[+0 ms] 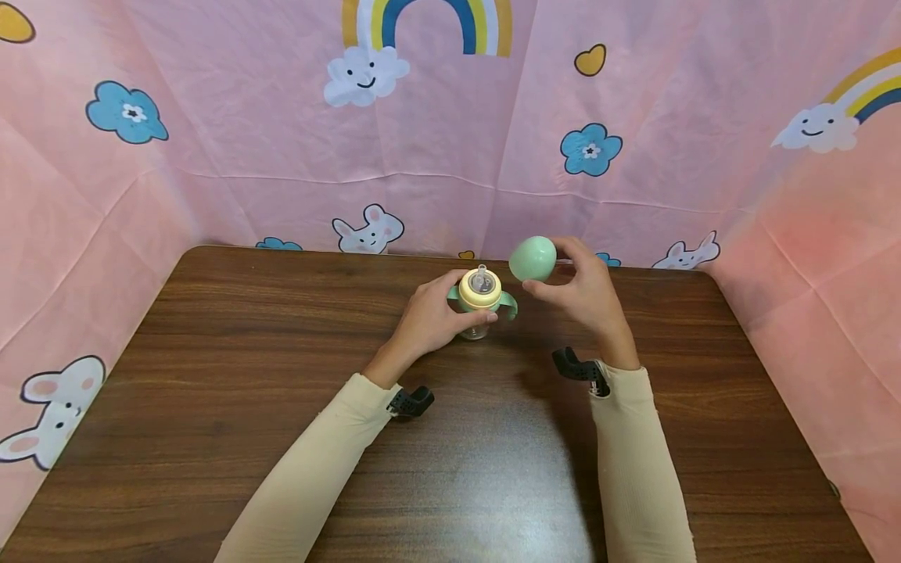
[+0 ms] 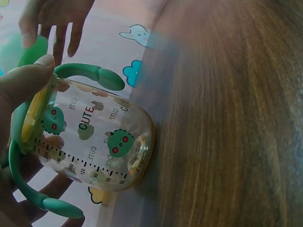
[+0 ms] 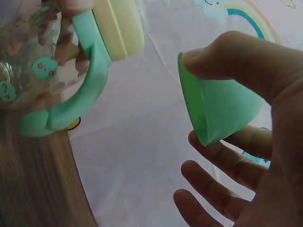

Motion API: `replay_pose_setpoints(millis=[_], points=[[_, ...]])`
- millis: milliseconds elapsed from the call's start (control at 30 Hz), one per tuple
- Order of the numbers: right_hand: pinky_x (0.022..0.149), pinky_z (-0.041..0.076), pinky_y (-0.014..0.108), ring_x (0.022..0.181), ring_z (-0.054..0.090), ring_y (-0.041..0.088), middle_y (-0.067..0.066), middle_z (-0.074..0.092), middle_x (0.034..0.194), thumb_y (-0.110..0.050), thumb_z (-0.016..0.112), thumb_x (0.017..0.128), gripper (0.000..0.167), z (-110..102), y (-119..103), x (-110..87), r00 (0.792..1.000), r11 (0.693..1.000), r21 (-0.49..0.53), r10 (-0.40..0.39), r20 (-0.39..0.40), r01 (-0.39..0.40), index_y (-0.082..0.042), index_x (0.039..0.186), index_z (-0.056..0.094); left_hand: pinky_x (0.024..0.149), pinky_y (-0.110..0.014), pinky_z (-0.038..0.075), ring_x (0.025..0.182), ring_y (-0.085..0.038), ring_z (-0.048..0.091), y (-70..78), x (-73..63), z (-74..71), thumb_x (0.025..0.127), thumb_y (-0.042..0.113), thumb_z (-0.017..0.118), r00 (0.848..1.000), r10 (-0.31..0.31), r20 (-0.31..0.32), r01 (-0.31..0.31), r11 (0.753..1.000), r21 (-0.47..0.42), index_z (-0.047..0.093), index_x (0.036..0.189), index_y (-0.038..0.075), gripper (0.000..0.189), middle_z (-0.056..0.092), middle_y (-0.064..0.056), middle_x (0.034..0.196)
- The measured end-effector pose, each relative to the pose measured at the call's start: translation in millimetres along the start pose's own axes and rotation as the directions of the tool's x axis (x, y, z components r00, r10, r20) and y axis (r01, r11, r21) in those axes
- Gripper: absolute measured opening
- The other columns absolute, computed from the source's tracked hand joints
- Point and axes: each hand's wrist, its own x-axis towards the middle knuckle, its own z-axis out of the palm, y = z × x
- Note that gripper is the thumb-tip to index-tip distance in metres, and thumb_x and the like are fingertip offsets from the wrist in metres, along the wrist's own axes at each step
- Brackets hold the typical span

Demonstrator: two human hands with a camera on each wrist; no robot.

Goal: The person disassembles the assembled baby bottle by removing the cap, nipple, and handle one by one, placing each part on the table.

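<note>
A clear baby bottle (image 2: 94, 137) with green handles, a yellow collar and a spouted top stands upright near the table's far edge. My left hand (image 1: 438, 314) grips it around the collar, thumb on the near side. Measuring marks and small green cartoon faces show on its wall. Just to the right and a little higher, my right hand (image 1: 587, 289) holds a green dome-shaped cap (image 1: 533, 259) between thumb and fingers. The cap's open rim faces the bottle in the right wrist view, with a gap between them. The bottle's spout is uncovered.
The brown wooden table (image 1: 281, 352) reaches back to a pink cloth backdrop (image 1: 436, 133) printed with rainbows, clouds and rabbits. Black wrist straps (image 1: 411, 402) sit at both sleeve cuffs.
</note>
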Motion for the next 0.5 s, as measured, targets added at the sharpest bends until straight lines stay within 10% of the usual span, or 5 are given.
replay_pose_setpoints(millis=[500], points=[[0.106,0.047,0.062,0.125,0.060,0.038,0.021,0.065,0.133,-0.015,0.091,0.088,0.063,-4,23,-2.3,0.996,0.994,-0.078,0.085,0.022,-0.083,0.002,0.143,0.066,0.104,-0.047,0.052,0.124,-0.026,0.068,-0.9,0.5,0.3,0.085,0.048,0.096,1.000,-0.002,-0.006,0.002,1.000,0.002,0.065,0.150,0.012,0.080,0.074,-0.005,0.137]])
